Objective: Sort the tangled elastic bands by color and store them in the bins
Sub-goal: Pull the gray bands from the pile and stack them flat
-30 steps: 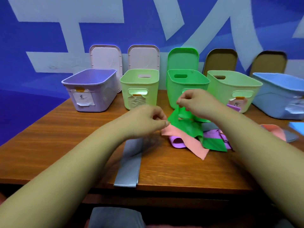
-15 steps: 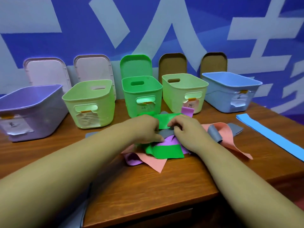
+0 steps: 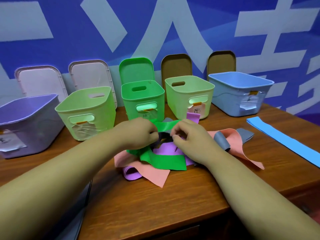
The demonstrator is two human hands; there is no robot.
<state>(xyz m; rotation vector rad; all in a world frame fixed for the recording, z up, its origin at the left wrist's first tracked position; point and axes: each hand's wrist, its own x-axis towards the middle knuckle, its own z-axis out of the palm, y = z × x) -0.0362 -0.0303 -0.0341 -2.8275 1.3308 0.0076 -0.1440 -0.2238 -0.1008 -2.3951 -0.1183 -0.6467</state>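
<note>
One grey band (image 3: 160, 138) newly looped between pinching left hand (image 3: 136, 134) and right hand (image 3: 188, 139); five bins (image 3: 131, 104).

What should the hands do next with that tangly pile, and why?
Probably ease the grey band gently up and out of the tangle. The left hand and the right hand both seem to pinch its loop, but the green band runs behind and in front of it, and the purple band and pink band lie underneath, so it looks not yet free.
</note>
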